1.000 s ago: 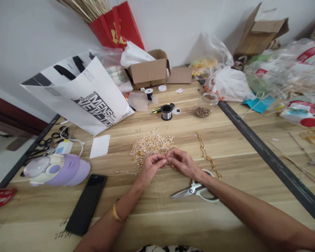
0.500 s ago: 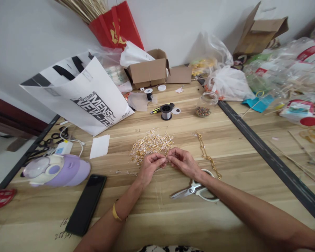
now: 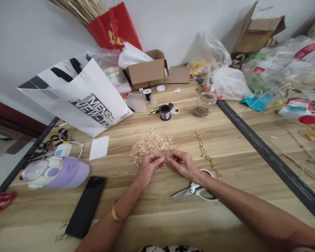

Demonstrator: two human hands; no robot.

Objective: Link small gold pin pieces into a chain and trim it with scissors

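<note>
My left hand (image 3: 150, 168) and my right hand (image 3: 182, 163) meet fingertip to fingertip at the near edge of a pile of gold and clear beaded pieces (image 3: 149, 143). Both hands pinch; what lies between the fingers is too small to make out. A thin beaded strand (image 3: 127, 173) runs out to the left beside my left hand. Under my right wrist lie scissors (image 3: 191, 190) with pale handles, blades pointing left. A gold chain (image 3: 205, 154) rests just right of my right hand. Fine pale threads or wires (image 3: 158, 196) lie on the wood below the hands.
Behind the pile stand a wire spool (image 3: 165, 112), a utility knife (image 3: 157, 110) and a glass jar of beads (image 3: 203, 108). A phone (image 3: 86, 206), a purple bottle (image 3: 59, 172) and a white bag (image 3: 81, 98) are at left. Plastic bags (image 3: 227, 82) sit at the back right.
The view has shifted very slightly. Both hands remain pinched together in the same place, with only tiny finger movement.
</note>
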